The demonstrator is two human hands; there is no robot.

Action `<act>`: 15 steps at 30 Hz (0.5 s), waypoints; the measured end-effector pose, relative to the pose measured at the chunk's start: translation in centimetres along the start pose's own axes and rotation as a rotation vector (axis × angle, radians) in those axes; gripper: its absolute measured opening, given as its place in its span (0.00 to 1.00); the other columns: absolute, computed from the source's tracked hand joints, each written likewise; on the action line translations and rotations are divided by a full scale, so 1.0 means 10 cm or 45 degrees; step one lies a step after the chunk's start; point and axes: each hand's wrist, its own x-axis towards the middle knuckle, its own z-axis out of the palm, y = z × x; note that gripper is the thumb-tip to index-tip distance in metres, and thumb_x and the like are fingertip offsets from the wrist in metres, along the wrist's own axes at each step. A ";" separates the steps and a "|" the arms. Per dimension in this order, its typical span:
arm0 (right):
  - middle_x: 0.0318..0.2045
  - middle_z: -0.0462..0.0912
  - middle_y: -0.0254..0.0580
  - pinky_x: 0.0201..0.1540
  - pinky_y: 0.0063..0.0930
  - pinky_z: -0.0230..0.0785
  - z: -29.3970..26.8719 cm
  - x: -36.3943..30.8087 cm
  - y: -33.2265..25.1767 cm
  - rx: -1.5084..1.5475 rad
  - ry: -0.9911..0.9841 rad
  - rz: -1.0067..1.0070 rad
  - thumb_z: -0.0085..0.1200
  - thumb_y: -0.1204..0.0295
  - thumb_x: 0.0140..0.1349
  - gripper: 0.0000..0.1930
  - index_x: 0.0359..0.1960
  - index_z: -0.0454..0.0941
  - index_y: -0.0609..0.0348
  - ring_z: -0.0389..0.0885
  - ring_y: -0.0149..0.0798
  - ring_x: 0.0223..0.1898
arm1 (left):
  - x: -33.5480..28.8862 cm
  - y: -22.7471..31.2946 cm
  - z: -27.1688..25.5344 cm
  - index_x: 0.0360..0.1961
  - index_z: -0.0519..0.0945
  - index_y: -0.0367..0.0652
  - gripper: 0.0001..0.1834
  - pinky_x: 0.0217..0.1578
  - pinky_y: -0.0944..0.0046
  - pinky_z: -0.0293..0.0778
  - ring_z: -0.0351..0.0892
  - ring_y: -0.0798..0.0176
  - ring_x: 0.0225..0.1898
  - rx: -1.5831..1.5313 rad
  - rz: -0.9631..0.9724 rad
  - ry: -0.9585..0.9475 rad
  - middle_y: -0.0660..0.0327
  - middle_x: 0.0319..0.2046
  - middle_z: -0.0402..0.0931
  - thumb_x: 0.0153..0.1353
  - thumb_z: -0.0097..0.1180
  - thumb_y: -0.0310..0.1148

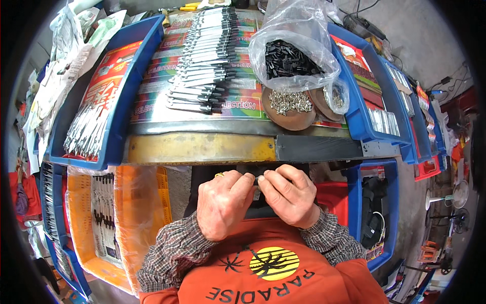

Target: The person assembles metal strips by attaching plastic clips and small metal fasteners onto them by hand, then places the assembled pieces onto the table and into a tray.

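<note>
My left hand [225,205] and my right hand [289,195] meet in front of the table's near edge, fingertips almost touching. Both are closed in a pinch around a small black piece [256,180], mostly covered by the fingers, so its kind does not show. Beyond them on the table lies a long overlapping row of slim silver pieces with black ends [202,66]. To its right, a clear plastic bag [331,63] holds many small black parts [291,58]. Just below the bag, a brown dish [288,120] carries a heap of tiny metal fasteners [289,101].
A blue tray [114,137] with silver pieces stands on the table's left, another blue tray [362,133] on its right. Below the table edge are an orange crate [142,218] at left and a blue bin [354,202] with black items at right.
</note>
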 end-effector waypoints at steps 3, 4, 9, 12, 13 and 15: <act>0.39 0.82 0.42 0.38 0.31 0.76 0.00 0.02 0.02 -0.037 -0.017 -0.045 0.60 0.77 0.43 0.16 0.38 0.82 0.64 0.79 0.43 0.40 | 0.00 -0.01 0.00 0.34 0.78 0.39 0.12 0.25 0.59 0.73 0.76 0.54 0.25 0.081 0.030 0.012 0.58 0.24 0.75 0.46 0.64 0.22; 0.39 0.82 0.42 0.39 0.32 0.76 0.01 0.02 0.03 -0.038 -0.028 -0.042 0.59 0.76 0.44 0.16 0.38 0.82 0.64 0.80 0.44 0.40 | 0.01 -0.02 0.00 0.34 0.78 0.39 0.12 0.25 0.59 0.73 0.76 0.55 0.25 0.124 0.040 0.002 0.58 0.23 0.74 0.46 0.63 0.22; 0.42 0.81 0.44 0.41 0.33 0.77 0.03 0.01 0.09 0.056 -0.012 0.021 0.62 0.77 0.45 0.18 0.42 0.81 0.63 0.80 0.45 0.42 | 0.08 -0.04 -0.05 0.34 0.77 0.39 0.12 0.26 0.58 0.73 0.77 0.54 0.25 0.127 0.042 -0.018 0.58 0.24 0.74 0.46 0.64 0.22; 0.42 0.80 0.44 0.41 0.34 0.76 0.05 0.04 0.19 0.109 0.047 0.111 0.64 0.79 0.48 0.19 0.45 0.80 0.61 0.79 0.47 0.41 | 0.22 -0.11 -0.12 0.34 0.77 0.39 0.12 0.26 0.57 0.73 0.77 0.52 0.25 0.099 0.081 0.022 0.56 0.24 0.74 0.47 0.64 0.22; 0.40 0.79 0.43 0.41 0.34 0.76 0.03 0.07 0.22 0.092 0.092 0.150 0.63 0.79 0.47 0.19 0.45 0.80 0.61 0.79 0.46 0.41 | 0.28 -0.13 -0.20 0.34 0.77 0.39 0.11 0.25 0.57 0.73 0.77 0.52 0.25 0.140 0.088 0.010 0.56 0.24 0.74 0.47 0.64 0.22; 0.36 0.78 0.41 0.39 0.35 0.75 -0.02 0.11 0.30 0.088 0.128 0.200 0.64 0.80 0.45 0.19 0.43 0.80 0.60 0.79 0.45 0.38 | 0.40 -0.18 -0.33 0.33 0.78 0.38 0.10 0.26 0.56 0.72 0.77 0.50 0.25 0.201 0.064 0.002 0.54 0.24 0.75 0.49 0.64 0.22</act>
